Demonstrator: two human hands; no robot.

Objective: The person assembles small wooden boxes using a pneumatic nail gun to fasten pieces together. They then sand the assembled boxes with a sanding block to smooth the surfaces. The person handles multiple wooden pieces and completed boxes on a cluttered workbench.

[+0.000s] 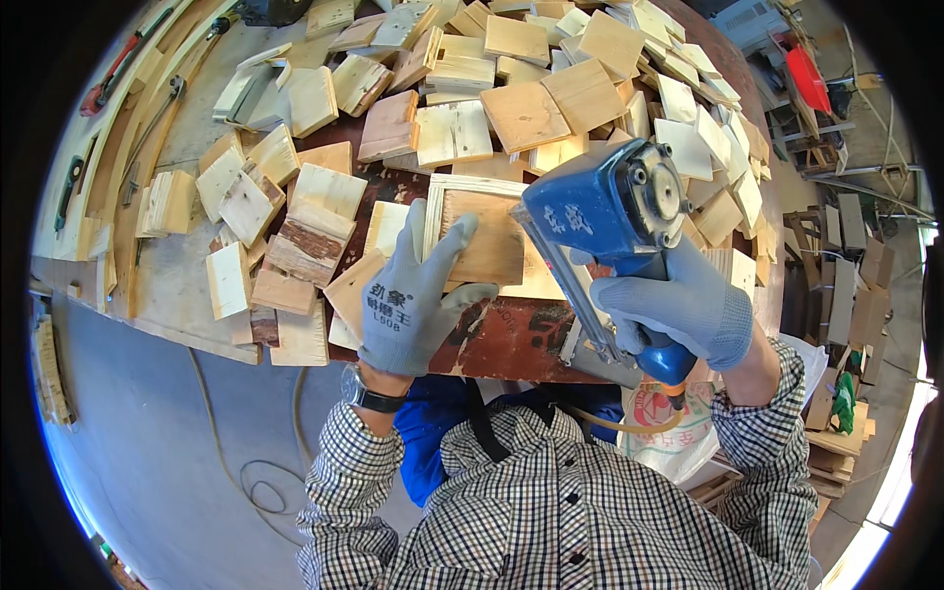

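Observation:
In a grey work glove, my left hand (pixel 413 295) grips the left side of a small wooden box (pixel 489 239) with a raised pale rim. My right hand (pixel 683 300), gloved too, is wrapped round the handle of a blue pneumatic nail gun (pixel 580 202). The gun's nose lies over the right edge of the box; whether it touches the wood is hidden. From the bottom of the handle runs a yellowish air hose (pixel 634 428). Beneath the box is the dark red tabletop (pixel 472 344).
Cut wooden blocks (pixel 526 116) lie heaped across the far side, with more loose blocks (pixel 310 241) at the left. A red-handled tool (pixel 108 84) rests at the far left. A white sack (pixel 678 423) hangs below the table edge at right. A hose (pixel 261 492) coils on the floor.

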